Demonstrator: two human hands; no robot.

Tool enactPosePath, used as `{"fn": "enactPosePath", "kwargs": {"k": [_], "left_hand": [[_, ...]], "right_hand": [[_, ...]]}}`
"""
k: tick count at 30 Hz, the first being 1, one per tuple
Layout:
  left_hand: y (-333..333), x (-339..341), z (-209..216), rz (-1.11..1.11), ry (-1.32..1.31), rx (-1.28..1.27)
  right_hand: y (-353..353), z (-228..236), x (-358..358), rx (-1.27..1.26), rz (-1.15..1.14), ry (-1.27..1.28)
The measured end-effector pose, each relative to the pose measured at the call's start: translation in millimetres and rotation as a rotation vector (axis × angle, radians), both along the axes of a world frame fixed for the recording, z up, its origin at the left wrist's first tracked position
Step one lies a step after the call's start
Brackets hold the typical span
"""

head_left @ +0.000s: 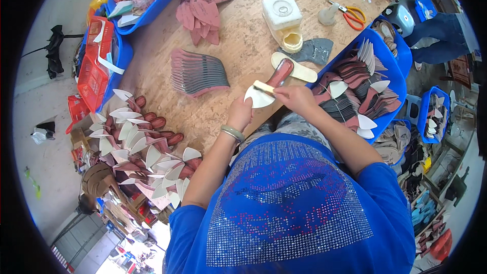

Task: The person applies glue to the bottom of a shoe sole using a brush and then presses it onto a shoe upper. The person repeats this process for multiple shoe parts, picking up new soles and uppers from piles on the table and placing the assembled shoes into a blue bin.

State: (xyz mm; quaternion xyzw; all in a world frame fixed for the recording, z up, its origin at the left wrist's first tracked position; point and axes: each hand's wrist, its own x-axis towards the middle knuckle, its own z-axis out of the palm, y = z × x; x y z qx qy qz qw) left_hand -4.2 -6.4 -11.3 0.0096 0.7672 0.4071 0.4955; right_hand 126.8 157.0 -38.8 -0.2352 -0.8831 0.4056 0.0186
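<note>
My left hand (239,113), with a bangle at the wrist, is closed on the near edge of a shoe insole. The insole has a white toe part (257,99) and a shiny reddish-brown heel end (282,71). My right hand (298,98) is closed on a pale-handled brush (263,87), which lies across the insole where the white part meets the brown. Just beyond, a cream sole-shaped piece (304,72) rests on the table, partly under the heel end. A cream plastic jug (290,40) with a round opening stands behind it, against a white block (282,10).
Stacked dark-and-pink pieces (200,73) and a reddish-brown pile (203,15) lie on the table (243,35). Orange-handled pliers (353,17) sit far right. White-toed insoles (134,139) crowd the left edge. A blue bin (393,71) of pieces stands right; another person's legs (439,35) show beyond.
</note>
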Motion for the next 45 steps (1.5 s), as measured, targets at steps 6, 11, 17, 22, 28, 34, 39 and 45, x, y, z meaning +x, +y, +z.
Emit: {"fn": "enactPosePath", "kwargs": {"k": [6,11,17,22,28,34,39,45], "left_hand": [[-1,0,1,0.011,0.027,0.002],[4,-1,3,0.019,0.0,0.024],[3,-1,4,0.014,0.003,0.003],[-2,-1,-4,0.0,0.007,0.004],[0,3,-1,0.026,-0.009,-0.003],[-6,-1,-13,0.122,-0.104,0.031],[-5,-2,-7,0.105,-0.142,0.056],[-8,-2,-7,0.085,-0.132,0.047]], "right_hand": [[31,-7,16,0.117,-0.024,-0.052],[13,-15,-1,-0.23,-0.057,0.056],[20,-12,-5,0.061,-0.045,-0.045],[37,-22,14,0.169,0.009,-0.041],[79,-48,18,0.268,-0.132,-0.114],[82,-46,45,0.23,-0.191,-0.177],[40,-25,61,0.027,-0.211,-0.093],[58,-27,50,-0.262,-0.374,-0.18]]}}
